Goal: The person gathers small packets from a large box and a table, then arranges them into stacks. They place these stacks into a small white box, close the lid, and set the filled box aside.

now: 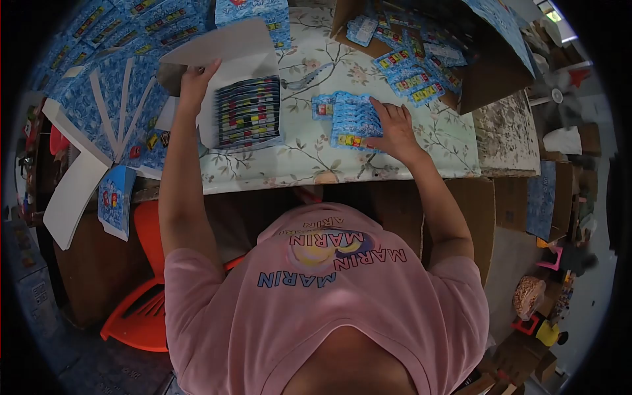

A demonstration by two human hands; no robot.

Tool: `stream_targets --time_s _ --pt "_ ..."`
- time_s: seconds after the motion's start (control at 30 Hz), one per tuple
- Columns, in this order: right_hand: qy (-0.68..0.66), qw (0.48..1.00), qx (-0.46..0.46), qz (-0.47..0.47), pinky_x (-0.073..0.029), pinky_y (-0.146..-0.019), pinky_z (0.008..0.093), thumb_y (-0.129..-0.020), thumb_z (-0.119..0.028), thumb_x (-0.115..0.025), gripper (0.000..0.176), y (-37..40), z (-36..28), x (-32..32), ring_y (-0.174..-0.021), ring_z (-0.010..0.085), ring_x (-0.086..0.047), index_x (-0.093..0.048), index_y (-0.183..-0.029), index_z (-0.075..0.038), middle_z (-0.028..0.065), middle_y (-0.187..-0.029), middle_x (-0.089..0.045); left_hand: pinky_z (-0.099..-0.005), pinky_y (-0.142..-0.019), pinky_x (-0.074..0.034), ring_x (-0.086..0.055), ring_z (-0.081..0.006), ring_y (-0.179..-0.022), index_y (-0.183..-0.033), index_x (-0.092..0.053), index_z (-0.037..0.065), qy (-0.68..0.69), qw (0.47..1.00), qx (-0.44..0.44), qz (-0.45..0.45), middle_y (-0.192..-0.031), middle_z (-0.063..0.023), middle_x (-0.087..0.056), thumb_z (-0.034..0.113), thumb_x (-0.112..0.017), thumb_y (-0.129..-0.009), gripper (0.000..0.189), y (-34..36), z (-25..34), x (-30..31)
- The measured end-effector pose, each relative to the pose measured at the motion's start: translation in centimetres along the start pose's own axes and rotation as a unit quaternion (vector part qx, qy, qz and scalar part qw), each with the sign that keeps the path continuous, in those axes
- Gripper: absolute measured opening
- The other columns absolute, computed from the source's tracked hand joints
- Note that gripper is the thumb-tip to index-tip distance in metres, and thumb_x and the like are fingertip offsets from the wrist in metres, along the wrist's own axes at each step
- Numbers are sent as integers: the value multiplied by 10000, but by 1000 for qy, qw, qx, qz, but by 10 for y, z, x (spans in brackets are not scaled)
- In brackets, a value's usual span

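My left hand (199, 78) is closed on the raised lid of an open cardboard box (243, 49), white on the inside. Inside the box, a row of flat packets (247, 112) stands on edge, showing dark, red, yellow and green edges. To the right, my right hand (396, 128) rests against the right side of an overlapping stack of blue packets (354, 118) on the table. Its thumb is at the near edge and its fingers are at the far edge. One packet juts out at the stack's left.
A large tilted carton (487, 79) at the back right spills loose blue packets (411, 76) onto the flowered tablecloth (309, 158). Flattened blue boxes (122, 99) lie at the left, with stacked blue boxes (148, 23) behind them. An orange chair (141, 309) stands below left.
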State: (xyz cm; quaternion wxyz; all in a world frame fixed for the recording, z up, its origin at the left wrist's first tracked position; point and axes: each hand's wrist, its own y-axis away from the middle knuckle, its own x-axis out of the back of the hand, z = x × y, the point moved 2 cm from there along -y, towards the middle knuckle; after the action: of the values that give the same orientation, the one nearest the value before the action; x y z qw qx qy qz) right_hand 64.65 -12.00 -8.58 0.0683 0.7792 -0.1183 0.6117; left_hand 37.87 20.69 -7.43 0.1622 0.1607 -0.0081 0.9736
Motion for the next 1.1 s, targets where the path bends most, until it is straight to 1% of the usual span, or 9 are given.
stream_targets --time_s 0.07,0.1,0.17,0.37,0.53,0.7,0.93,1.03,1.1 --pt "3 1000 15 1 -238 -1032 482 -645 -296 -768 782 5 -5 2 -1109 297 -451 -393 -1305 -108 127 -1146 -500 -361 -881 -420 -573 -222 -990 -1094 -596 4 19 993 -114 -21 -1053 -119 -620 421 -680 -787 524 -14 -10 0" --pt "-17 999 36 2 -279 -1012 442 -656 -250 -754 716 11 -7 2 -1063 309 -472 -428 -1273 -89 127 -1089 -513 -361 -881 -420 -573 -222 -990 -1094 -596 4 19 993 -113 -19 -1053 -119 -620 421 -680 -787 524 -18 -6 3" --pt "-39 998 58 -1 -321 -992 402 -668 -203 -740 651 22 -6 -3 -1017 321 -494 -462 -1241 -70 128 -1032 -526 -393 -780 -471 -626 -267 -847 -993 -648 14 -287 958 10 9 -904 -136 -656 584 -605 -769 614 -25 1 9" --pt "-67 997 -1 -47 -480 -794 352 -668 -202 -735 531 10 -8 -4 -908 284 -613 -535 -1126 -22 170 -1028 -606 -400 -718 -491 -638 -294 -829 -982 -652 2 -372 921 -72 88 -889 -168 -655 691 -513 -756 739 -40 0 13" --pt "-261 964 37 27 -478 -748 285 -681 -238 -767 571 -76 -73 42 -843 179 -618 -515 -1135 1 124 -932 -637 -407 -748 -493 -635 -245 -870 -1086 -617 12 72 993 56 -73 -981 -119 -651 595 -577 -788 656 -37 -26 4" --pt "-350 921 164 43 -475 -770 303 -719 -245 -737 525 -176 -162 39 -875 221 -613 -515 -1142 -28 136 -989 -622 -350 -741 -486 -622 -191 -843 -1090 -605 8 118 986 83 -79 -981 -85 -645 499 -584 -837 552 -55 -47 11" --pt "-120 950 259 130 -457 -799 383 -743 -304 -707 495 -193 -158 -15 -978 292 -566 -523 -1113 -32 145 -1045 -576 -315 -829 -448 -582 -195 -984 -1158 -568 15 186 961 134 -153 -1080 -110 -616 502 -607 -817 596 -55 -50 16" --pt "-84 974 145 155 -470 -748 384 -763 -383 -672 470 -169 -153 2 -909 286 -595 -558 -1058 -36 134 -963 -614 -313 -863 -433 -570 -202 -1019 -1177 -551 -2 133 977 110 -124 -1119 -126 -599 522 -609 -806 645 -55 -57 15" --pt "-36 997 -32 -56 -481 -686 393 -812 -403 -595 409 -162 -148 3 -770 286 -621 -604 -943 -16 125 -812 -640 -311 -870 -424 -566 -206 -1022 -1193 -539 5 190 967 74 -155 -1131 -123 -593 533 -600 -807 658 -43 -50 14"
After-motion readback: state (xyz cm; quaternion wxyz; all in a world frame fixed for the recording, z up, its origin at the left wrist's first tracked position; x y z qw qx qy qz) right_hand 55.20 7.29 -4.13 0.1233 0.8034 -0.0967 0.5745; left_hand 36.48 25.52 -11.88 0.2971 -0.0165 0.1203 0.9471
